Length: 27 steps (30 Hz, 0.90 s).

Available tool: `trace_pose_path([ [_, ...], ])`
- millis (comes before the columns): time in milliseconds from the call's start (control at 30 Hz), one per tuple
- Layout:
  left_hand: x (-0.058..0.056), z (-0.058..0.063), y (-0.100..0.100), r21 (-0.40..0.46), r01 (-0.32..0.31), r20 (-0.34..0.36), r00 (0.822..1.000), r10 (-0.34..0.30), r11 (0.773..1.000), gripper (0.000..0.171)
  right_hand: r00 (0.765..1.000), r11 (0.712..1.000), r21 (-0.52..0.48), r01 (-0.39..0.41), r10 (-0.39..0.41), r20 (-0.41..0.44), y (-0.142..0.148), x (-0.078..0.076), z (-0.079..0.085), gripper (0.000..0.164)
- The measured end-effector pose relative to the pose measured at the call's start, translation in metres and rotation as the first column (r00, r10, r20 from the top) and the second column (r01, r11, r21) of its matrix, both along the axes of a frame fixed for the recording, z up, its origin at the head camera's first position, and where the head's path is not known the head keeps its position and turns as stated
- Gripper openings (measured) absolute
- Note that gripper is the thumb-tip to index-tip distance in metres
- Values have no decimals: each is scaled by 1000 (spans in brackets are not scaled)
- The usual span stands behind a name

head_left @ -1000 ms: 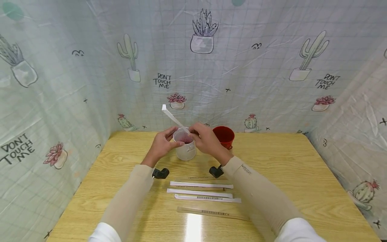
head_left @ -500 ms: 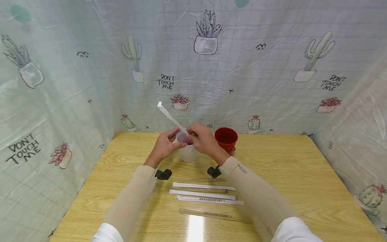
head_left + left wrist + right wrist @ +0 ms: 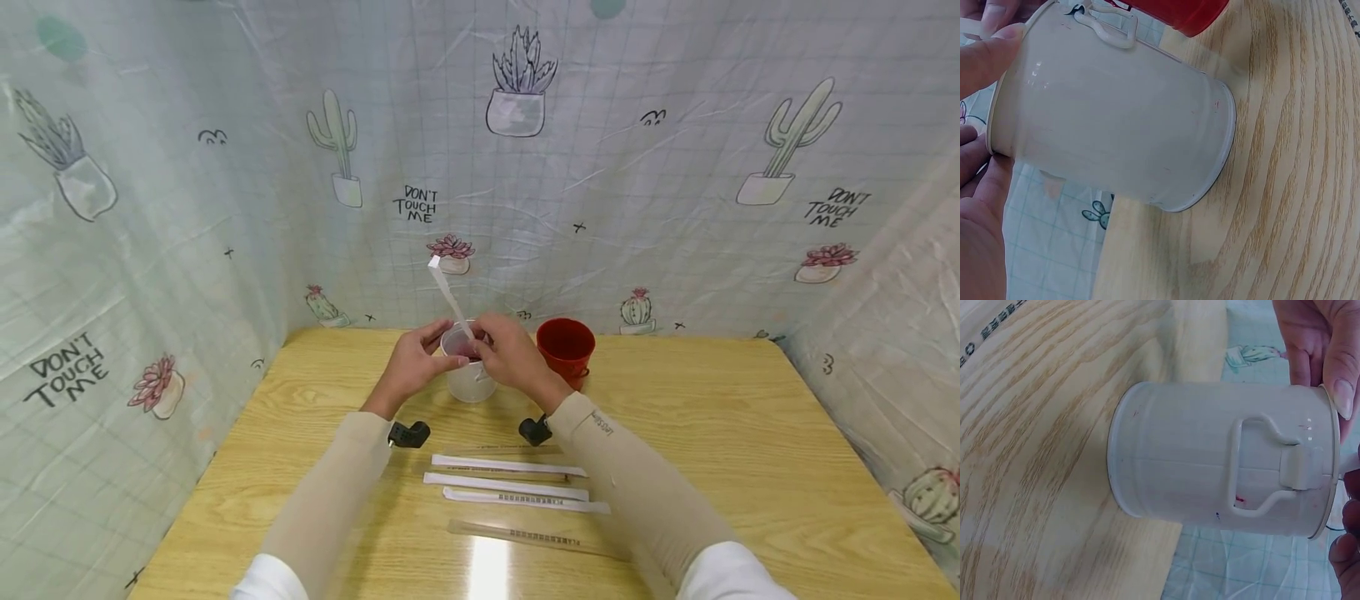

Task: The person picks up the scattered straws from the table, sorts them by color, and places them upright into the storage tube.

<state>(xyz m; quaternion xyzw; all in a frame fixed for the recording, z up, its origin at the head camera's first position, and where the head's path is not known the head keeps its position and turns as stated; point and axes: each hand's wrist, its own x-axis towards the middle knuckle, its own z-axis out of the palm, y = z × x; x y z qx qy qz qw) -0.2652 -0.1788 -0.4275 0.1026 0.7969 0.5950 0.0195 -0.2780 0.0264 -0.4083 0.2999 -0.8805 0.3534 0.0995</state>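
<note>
A small white metal bucket (image 3: pixel 471 385) stands upright near the back of the table, its wire handle showing in both wrist views. My left hand (image 3: pixel 411 364) holds its rim from the left, thumb on the near side and fingers on the far side. Between the fingers of my right hand (image 3: pixel 513 354), at the bucket's right rim, is a long white straw in a paper wrapper (image 3: pixel 450 292). The straw leans up and left, with its lower end hidden by the hand at the bucket's mouth. Something reddish inside the bucket is partly covered by my fingers.
Just right of the white bucket stands a red bucket (image 3: pixel 568 367). Several wrapped straws lie crosswise nearer me, some in white paper (image 3: pixel 506 486), some in clear film (image 3: pixel 536 537). A cactus-print curtain (image 3: pixel 517 200) closes off the table's back and sides.
The straw's top end first tipped a little further left, then swung back right, so it stands more upright now. My left hand stays on the bucket's rim. The head view shifted slightly.
</note>
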Motion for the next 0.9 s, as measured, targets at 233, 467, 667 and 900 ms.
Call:
trace_pose_path([
  [233,-1,2,1,-30,-1,-21,1000,1,1000,79,999,993,120,-14,20,-51,2,-1,0,17],
  [467,-1,2,1,-57,-3,-52,999,1,998,81,995,991,127,-35,47,-88,8,1,-4,25],
  [667,-1,1,1,-70,-15,-72,997,10,997,80,988,992,109,-60,75,-135,18,11,-5,22],
  [900,-2,0,0,-69,-12,-72,997,7,998,80,976,989,101,-107,124,-181,35,24,-7,19],
])
